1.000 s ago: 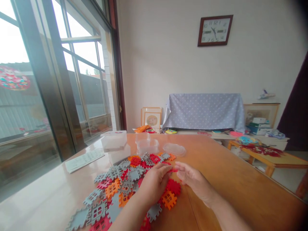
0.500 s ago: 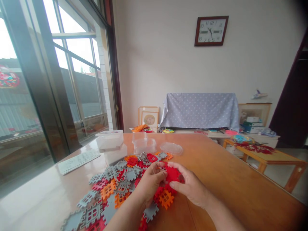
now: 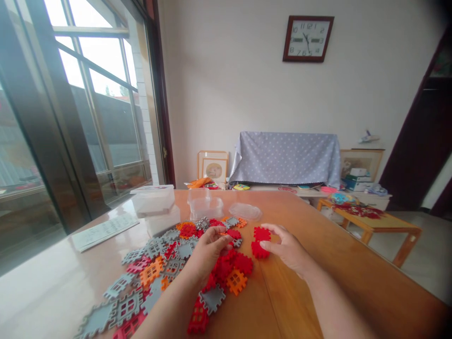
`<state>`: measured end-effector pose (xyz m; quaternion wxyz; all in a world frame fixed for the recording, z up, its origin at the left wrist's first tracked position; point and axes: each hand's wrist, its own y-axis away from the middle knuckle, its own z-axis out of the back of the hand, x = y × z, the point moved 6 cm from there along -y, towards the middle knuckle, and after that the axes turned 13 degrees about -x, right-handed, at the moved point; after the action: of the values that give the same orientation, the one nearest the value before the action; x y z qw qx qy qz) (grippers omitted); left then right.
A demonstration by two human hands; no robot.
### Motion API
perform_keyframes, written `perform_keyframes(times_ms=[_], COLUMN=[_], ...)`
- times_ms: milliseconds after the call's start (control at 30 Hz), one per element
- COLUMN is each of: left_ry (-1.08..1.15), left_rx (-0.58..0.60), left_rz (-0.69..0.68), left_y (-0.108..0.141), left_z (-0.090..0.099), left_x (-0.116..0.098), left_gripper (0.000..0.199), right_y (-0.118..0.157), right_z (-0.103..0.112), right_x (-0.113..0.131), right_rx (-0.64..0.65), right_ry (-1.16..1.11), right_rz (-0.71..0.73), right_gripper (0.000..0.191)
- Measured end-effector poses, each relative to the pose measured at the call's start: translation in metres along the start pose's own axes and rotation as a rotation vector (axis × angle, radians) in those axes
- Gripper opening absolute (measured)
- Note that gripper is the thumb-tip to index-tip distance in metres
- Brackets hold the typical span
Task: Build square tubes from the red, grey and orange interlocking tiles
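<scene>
Red toothed building tiles (image 3: pixel 262 233) are pinched between the thumb and fingers of my right hand (image 3: pixel 287 247), over the table right of the pile. Two red toothed squares show there, one above the other; I cannot tell whether they are joined. My left hand (image 3: pixel 213 242) hovers at the pile's right part, thumb and fingertips closed together. Whatever is in those fingertips, if anything, is hidden. Around it lie a red tile (image 3: pixel 243 264), an orange window tile (image 3: pixel 236 281) and a grey tile (image 3: pixel 213 299). My left forearm covers part of the pile.
More grey, red and orange tiles (image 3: pixel 151 270) spread to the left on the wooden table (image 3: pixel 303 292). Behind them stand clear plastic containers (image 3: pixel 206 209), a clear lid (image 3: pixel 245 212) and a white box (image 3: pixel 153 202). A printed sheet (image 3: pixel 106 232) lies at the left.
My right hand has moved right, away from my left hand, with the red tiles. My left hand has drawn slightly left. The camera view has shifted a little.
</scene>
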<state>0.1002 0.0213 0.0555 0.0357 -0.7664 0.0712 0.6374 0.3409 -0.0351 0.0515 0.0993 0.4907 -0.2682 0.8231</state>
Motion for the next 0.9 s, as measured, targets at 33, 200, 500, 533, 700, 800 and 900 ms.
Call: perform_keyframes(times_ms=[33,200,500,533,700,800,900], left_ry=[-0.018,-0.062,-0.074,-0.079,-0.106,-0.105,-0.105], left_rx=[-0.02,-0.064,-0.058,-0.054,-0.064,-0.064,-0.068], left_rz=[-0.014,-0.043,-0.066,-0.068,-0.077,-0.088,-0.098], left_y=[-0.002,-0.006,-0.01,-0.01,-0.013,-0.013,-0.014], left_z=[0.004,0.013,0.018,0.018,0.021,0.022,0.023], left_x=[-0.003,-0.009,-0.008,-0.008,-0.008,-0.008,-0.008], left_gripper=[0.044,0.038,0.037,0.036,0.034,0.035,0.038], right_y=[-0.002,-0.005,-0.008,-0.008,-0.007,-0.005,-0.003], right_z=[0.003,-0.003,-0.016,-0.017,-0.019,-0.02,-0.019], right_x=[-0.006,-0.024,-0.05,-0.052,-0.05,-0.048,-0.046], right_rx=[-0.001,0.08,0.168,0.174,0.193,0.192,0.167], right_ry=[0.013,0.07,0.138,0.131,0.077,0.059,0.073], right_rz=[-0.029,-0.06,-0.084,-0.085,-0.093,-0.107,-0.105], right_gripper=[0.054,0.057,0.058,0.058,0.059,0.058,0.057])
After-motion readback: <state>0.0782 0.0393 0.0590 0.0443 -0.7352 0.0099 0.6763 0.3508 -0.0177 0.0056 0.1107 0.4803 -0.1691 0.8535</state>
